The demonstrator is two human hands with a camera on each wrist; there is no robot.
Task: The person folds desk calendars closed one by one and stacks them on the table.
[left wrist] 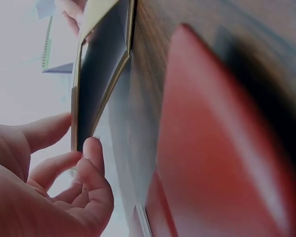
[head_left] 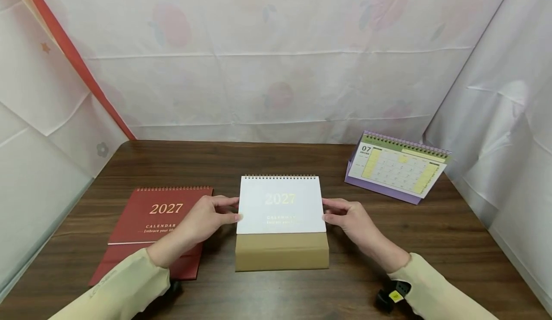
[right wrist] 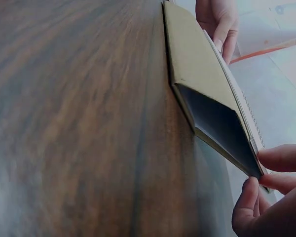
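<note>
A desk calendar (head_left: 281, 205) with a white "2027" cover and a gold-tan stand (head_left: 282, 252) stands upright on the table. At its left edge my left hand (head_left: 211, 218) pinches it, with the thumb toward the cover and other fingers at the side and behind. My right hand (head_left: 351, 220) pinches the opposite edge in much the same way. Through the open end of the stand, its dark inside (right wrist: 219, 126) shows in the right wrist view. In the left wrist view the fingers (left wrist: 96, 173) curl at the back panel's edge.
A red 2027 calendar (head_left: 161, 214) lies on the left, partly under my left forearm. At the back right stands a purple-based calendar (head_left: 396, 169) showing month 07. Patterned white cloth (head_left: 276, 71) hangs behind the brown wooden table (head_left: 276, 296).
</note>
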